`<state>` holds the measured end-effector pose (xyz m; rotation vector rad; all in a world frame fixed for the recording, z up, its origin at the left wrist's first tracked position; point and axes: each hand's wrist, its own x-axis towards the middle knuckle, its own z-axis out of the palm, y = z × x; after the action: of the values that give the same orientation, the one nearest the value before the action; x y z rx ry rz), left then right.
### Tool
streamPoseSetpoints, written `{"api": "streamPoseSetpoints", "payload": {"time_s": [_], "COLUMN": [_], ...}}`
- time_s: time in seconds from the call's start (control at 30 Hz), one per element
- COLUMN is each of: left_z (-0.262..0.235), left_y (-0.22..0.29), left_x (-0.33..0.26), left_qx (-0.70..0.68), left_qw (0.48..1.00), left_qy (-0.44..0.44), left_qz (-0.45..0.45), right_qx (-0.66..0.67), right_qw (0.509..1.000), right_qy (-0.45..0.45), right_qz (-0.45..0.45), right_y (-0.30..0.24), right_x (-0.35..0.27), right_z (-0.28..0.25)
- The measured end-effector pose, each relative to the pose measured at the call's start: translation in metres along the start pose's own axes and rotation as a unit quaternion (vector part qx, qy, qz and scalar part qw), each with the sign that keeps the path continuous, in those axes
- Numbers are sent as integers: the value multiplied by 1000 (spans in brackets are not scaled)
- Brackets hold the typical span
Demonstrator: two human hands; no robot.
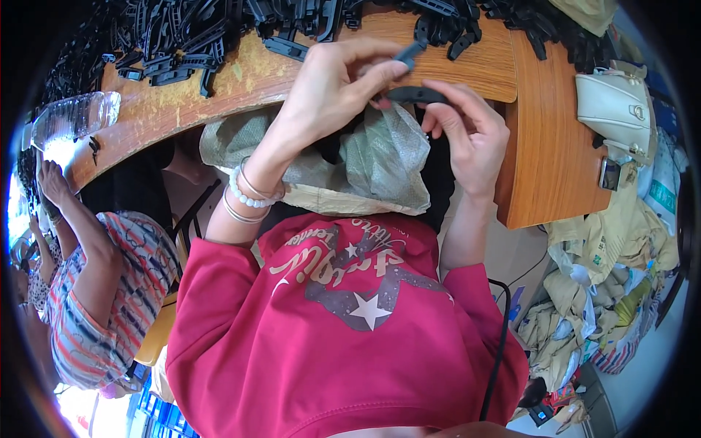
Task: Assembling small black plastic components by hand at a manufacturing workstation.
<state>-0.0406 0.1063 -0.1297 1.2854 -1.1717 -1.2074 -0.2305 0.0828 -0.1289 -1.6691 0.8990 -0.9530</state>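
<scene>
My left hand (332, 84) is closed, with thumb and forefinger pinching a small dark plastic piece (411, 53) over the table's front edge. Just below it, my right hand (473, 135) grips one end of a curved black plastic part (415, 95). That part's other end reaches the fingertips of my left hand, which are partly hidden. A whitish woven sack (387, 164) lies open beneath both hands, over my lap. Beyond my fingers, more black plastic parts (442, 33) rest on the wooden table (252, 73).
Heaps of black plastic parts (182, 44) line the table's far side. A clear plastic container (77, 117) is at the left, near a co-worker in a striped top (120, 285). To the right are a white handbag (615, 109), a phone-like device (610, 174) and piled sacks (584, 306).
</scene>
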Motion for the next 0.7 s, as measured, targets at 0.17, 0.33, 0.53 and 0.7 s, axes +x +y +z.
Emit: {"api": "streamPoseSetpoints", "payload": {"time_s": [0.17,0.33,0.53,0.7], "left_z": [-3,2,1,-15], "left_y": [22,10,7,16], "left_x": [-13,-24,-25,-31], "left_qx": [76,218,228,264], "left_qw": [991,960,954,950], "left_qy": [-114,-35,-31,-139], "left_qz": [-2,170,192,97], "right_qx": [40,56,56,9], "right_qw": [995,988,996,998], "right_qy": [90,141,72,-67], "right_qz": [-14,-24,18,-17], "right_y": [2,-1,5,14], "right_x": [-4,-2,-3,1], "right_z": [11,22,12,-4]}}
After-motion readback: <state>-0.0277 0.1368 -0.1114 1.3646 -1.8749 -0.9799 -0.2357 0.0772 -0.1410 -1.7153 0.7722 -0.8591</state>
